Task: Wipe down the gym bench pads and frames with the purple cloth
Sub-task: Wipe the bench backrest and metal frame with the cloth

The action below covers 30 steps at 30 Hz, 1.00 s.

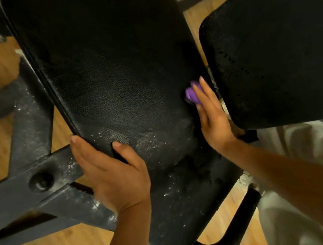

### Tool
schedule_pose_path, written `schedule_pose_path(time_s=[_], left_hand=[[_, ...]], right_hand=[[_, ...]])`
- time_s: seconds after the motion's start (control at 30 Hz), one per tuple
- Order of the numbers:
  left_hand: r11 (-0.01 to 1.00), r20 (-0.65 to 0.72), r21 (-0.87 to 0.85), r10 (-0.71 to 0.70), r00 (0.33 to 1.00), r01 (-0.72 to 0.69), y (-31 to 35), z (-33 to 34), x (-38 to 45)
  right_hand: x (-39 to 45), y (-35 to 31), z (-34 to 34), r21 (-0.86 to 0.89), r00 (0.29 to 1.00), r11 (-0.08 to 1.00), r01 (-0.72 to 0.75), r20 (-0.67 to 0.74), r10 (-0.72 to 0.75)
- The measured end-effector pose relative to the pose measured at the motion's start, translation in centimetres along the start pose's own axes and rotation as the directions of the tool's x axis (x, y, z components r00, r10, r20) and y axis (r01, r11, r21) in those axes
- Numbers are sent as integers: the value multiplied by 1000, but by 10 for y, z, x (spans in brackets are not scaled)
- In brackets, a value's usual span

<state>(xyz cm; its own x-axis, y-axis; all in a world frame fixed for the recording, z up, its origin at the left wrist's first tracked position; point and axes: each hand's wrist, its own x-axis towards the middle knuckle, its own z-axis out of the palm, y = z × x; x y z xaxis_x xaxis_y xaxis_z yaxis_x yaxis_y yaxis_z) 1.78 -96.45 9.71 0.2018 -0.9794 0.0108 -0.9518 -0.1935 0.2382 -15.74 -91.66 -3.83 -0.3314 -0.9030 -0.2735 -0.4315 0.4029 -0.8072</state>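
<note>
The purple cloth is sitting bunched at the right edge of the central black pad, tucked under the right hand, whose fingers are lying fairly straight over it and pressing it against the pad beside the gap to the second pad on the right. The cloth is looking soft, light and easily crumpled, so a flat palm over the wad should be guiding it best. The left hand is gripping the pad's near-left edge, thumb on top and fingers wrapping the rim (steadying it, I judge). White dust is speckling the near part of the pad and the grey frame on the left. No containers are showing.
</note>
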Motion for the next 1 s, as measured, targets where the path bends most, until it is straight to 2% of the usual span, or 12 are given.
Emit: schedule_pose_path(time_s=[0.07, 0.13, 0.2, 0.27, 0.33, 0.43, 0.57, 0.67, 0.87, 0.93, 1.0], left_hand=[[1000, 3, 6, -13, 1000, 13, 0, 1, 0], [1000, 1, 16, -23, 1000, 23, -1, 1, 0], [1000, -6, 21, -18, 1000, 18, -2, 0, 1], [1000, -13, 18, -14, 1000, 14, -2, 1, 1], [1000, -17, 13, -13, 1000, 13, -2, 1, 0], [1000, -18, 8, -18, 1000, 18, -1, 1, 0], [1000, -16, 2, -18, 1000, 18, 1, 0, 1], [1000, -18, -5, -3, 1000, 2, 1, 0, 0], [1000, -17, 10, -15, 1000, 15, -1, 1, 0], [1000, -20, 10, -11, 1000, 12, -1, 1, 0], [1000, -20, 8, -13, 1000, 14, -2, 1, 0]], right_hand=[[-64, 21, -12, -45, 988, 990, -132, 73, 135], [-117, 31, -20, -68, 972, 980, -185, 137, 193], [-136, 34, -20, -77, 966, 978, -195, 161, 205], [-119, 29, -15, -64, 955, 967, -246, 152, 253], [-86, 20, -8, -41, 973, 978, -207, 97, 210], [-19, 7, 2, -3, 998, 999, -45, 34, 45], [41, -9, 10, -7, 999, 1000, -13, -49, 12], [9, 1, -1, -51, 999, 998, -31, 33, 32], [-121, 32, -18, -101, 937, 966, -237, 237, 255], [-118, 30, -20, -104, 940, 970, -220, 242, 239], [-92, 21, -18, -71, 969, 988, -135, 198, 146]])
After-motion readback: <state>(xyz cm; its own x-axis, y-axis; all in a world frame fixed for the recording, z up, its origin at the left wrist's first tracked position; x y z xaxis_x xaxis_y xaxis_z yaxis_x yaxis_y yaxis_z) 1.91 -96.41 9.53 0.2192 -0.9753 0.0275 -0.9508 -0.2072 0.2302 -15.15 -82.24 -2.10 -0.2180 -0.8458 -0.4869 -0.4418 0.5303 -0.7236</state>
